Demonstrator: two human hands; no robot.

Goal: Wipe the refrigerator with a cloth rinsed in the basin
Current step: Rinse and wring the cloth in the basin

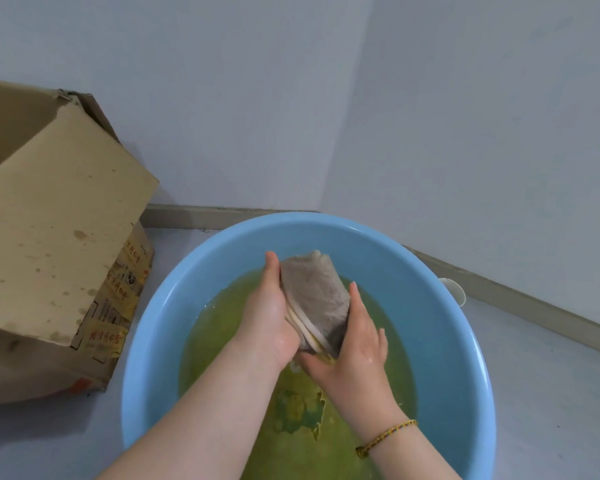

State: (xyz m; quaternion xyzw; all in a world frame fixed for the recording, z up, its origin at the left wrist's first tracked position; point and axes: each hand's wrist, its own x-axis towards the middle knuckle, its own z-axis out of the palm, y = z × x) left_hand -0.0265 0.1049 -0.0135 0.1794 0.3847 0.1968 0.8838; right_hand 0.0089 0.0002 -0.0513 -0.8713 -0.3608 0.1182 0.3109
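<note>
A folded grey cloth [314, 299] with pale striped edges is held above the water of a round blue basin [440, 327]. My left hand [269, 317] presses its left side with fingers straight, pointing away from me. On the right side and lower end, my right hand [355, 341] presses the cloth with straight fingers, so the cloth is squeezed between both palms. The basin holds greenish-yellow water, and a patterned picture shows on its bottom. The refrigerator is not in view.
An open, stained cardboard box [59, 237] stands on the floor left of the basin. The basin sits in a corner of two pale walls with a grey skirting board [222, 216]. A small white object [454, 292] peeks out behind the basin's right rim.
</note>
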